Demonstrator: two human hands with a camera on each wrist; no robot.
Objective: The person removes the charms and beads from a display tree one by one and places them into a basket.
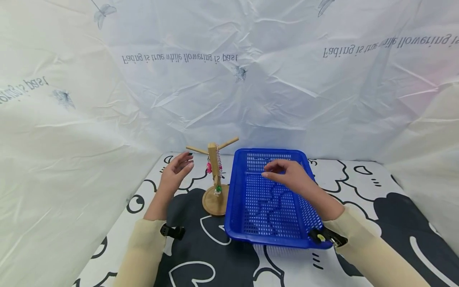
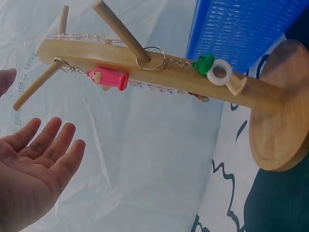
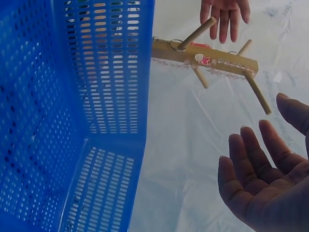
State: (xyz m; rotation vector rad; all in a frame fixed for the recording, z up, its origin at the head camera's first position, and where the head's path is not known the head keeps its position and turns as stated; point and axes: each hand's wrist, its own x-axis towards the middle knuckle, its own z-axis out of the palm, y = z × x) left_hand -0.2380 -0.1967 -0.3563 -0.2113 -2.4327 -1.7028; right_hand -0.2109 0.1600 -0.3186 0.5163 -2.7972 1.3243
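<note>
A wooden stand [image 1: 213, 157] with a round base and side pegs rises from the cloth. In the left wrist view, a keychain with a pink figure [image 2: 109, 79] hangs from one peg. Lower down, another keychain with a green and white charm [image 2: 219, 70] hangs by its ring. A clear pinkish bead string [image 3: 227, 67] runs along the post in the right wrist view. My left hand [image 1: 175, 171] hovers just left of the stand, fingers relaxed and holding nothing. Over the blue basket, my right hand [image 1: 290, 175] is raised, its fingers loosely bent around nothing.
The blue plastic basket [image 1: 231, 199] stands right beside the stand, its perforated floor bare. A black and white patterned cloth [image 1: 215, 267] covers the table. White printed sheeting [image 1: 222, 103] forms walls behind and at both sides.
</note>
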